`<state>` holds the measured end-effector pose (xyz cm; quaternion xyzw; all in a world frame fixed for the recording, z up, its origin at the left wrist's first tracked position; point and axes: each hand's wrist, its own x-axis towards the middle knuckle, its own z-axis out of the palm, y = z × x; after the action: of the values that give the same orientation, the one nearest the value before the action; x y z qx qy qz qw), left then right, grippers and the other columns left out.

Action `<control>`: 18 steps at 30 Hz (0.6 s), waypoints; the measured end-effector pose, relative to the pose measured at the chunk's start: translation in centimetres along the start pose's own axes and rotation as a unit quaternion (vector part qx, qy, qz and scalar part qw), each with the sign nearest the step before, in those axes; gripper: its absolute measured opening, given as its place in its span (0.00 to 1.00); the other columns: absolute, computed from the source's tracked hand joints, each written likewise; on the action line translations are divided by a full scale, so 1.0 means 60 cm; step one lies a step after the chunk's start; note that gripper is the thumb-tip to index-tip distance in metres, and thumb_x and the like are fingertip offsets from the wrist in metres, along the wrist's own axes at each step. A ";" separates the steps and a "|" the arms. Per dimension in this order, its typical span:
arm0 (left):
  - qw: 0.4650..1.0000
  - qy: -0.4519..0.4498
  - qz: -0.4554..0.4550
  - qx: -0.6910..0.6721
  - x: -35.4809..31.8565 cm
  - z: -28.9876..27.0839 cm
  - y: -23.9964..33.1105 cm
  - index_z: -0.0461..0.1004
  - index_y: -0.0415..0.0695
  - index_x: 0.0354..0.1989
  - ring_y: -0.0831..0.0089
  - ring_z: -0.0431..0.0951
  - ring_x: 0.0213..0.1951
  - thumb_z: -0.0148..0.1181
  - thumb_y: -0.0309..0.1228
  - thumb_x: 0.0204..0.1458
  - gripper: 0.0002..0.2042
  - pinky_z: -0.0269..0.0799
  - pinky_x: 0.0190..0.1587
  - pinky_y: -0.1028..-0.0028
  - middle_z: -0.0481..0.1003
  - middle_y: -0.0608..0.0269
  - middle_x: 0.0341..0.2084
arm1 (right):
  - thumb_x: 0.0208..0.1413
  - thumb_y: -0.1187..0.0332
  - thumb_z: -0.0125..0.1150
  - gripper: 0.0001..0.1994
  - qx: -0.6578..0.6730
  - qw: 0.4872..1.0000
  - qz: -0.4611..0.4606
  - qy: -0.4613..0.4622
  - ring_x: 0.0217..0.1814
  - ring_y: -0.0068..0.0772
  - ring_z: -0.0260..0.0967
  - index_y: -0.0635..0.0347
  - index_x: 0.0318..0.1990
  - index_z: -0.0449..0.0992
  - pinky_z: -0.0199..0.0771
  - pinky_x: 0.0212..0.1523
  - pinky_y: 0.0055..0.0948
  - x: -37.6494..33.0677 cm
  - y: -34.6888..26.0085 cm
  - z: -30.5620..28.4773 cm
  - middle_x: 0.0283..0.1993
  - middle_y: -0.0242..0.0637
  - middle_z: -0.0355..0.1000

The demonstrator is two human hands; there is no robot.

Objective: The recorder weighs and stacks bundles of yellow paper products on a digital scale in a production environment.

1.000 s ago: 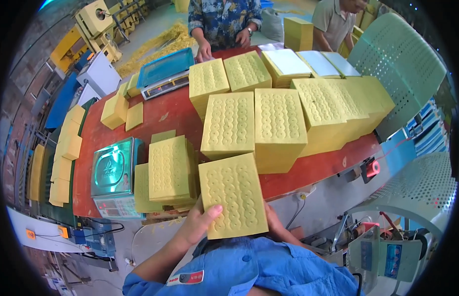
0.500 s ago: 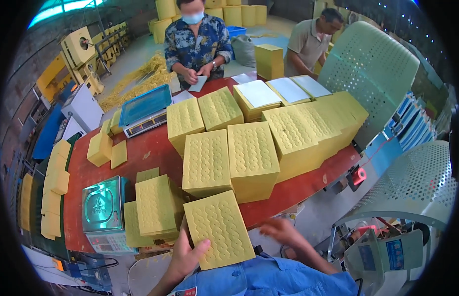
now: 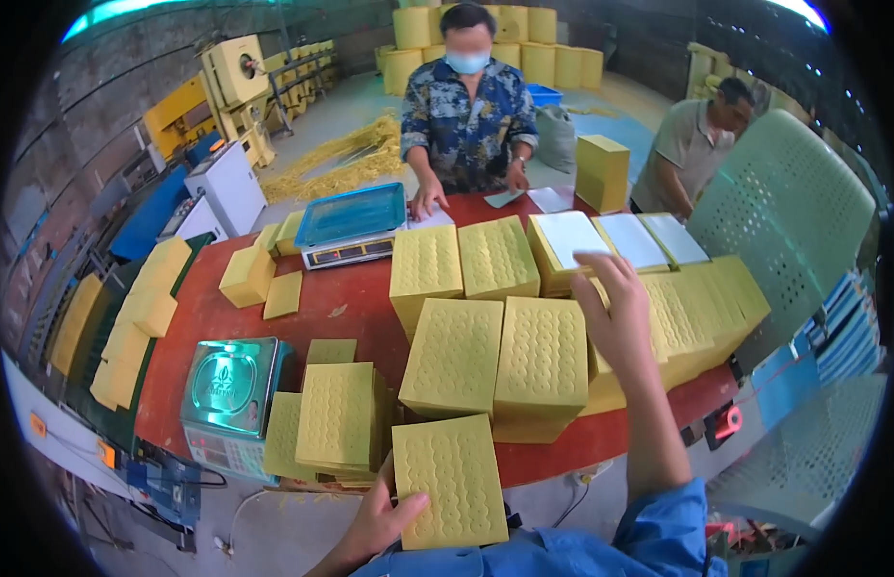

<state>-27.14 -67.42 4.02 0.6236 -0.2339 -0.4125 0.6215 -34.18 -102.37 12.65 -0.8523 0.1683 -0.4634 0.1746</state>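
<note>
My left hand (image 3: 381, 519) grips the near left edge of a flat yellow embossed block (image 3: 452, 479) held just in front of the red table (image 3: 351, 308). My right hand (image 3: 615, 313) is raised over the table with fingers spread, holding nothing, hovering above the cluster of tall yellow blocks (image 3: 504, 356) near a block topped with white paper (image 3: 572, 238). A shorter stack of yellow blocks (image 3: 336, 415) stands to the left of the held block.
A silver digital scale (image 3: 230, 394) sits at the table's near left; a blue-tray scale (image 3: 351, 223) at the far side. Two other people work across the table. Loose yellow blocks (image 3: 247, 274) lie left. A green perforated chair back (image 3: 798, 207) stands right.
My right hand has let go of the flat block and risen up over the tall blocks. The view has tilted upward, and the left hand alone keeps the block.
</note>
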 end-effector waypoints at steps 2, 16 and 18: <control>1.000 0.011 -0.010 0.021 -0.014 -0.011 -0.014 0.41 0.36 0.76 0.65 0.61 0.68 0.57 0.29 0.59 0.40 0.55 0.70 0.64 0.59 0.50 0.68 | 0.53 0.74 0.62 0.07 0.078 0.994 -0.070 0.022 0.40 0.44 0.74 0.67 0.39 0.80 0.74 0.41 0.35 -0.058 -0.056 -0.009 0.37 0.44 0.77; 0.979 -0.019 -0.118 -0.166 -0.033 -0.039 -0.076 0.46 0.45 0.77 0.62 0.59 0.71 0.49 0.53 0.65 0.38 0.54 0.71 0.58 0.54 0.57 0.73 | 0.56 0.73 0.65 0.10 0.273 0.865 0.305 -0.290 0.33 0.30 0.76 0.66 0.45 0.78 0.76 0.35 0.31 -0.481 0.002 0.002 0.35 0.39 0.77; 0.976 0.000 -0.137 -0.168 -0.037 -0.040 -0.080 0.49 0.45 0.76 0.62 0.60 0.70 0.46 0.53 0.67 0.36 0.54 0.71 0.58 0.54 0.59 0.73 | 0.57 0.69 0.66 0.20 0.297 0.821 0.341 -0.349 0.44 0.34 0.78 0.63 0.56 0.74 0.79 0.45 0.35 -0.489 -0.014 0.010 0.45 0.44 0.78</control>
<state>-27.49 -63.64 -0.38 0.5364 -0.0735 -0.5274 0.6548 -48.67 -88.37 -8.74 -0.7522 0.2302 -0.0740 0.6130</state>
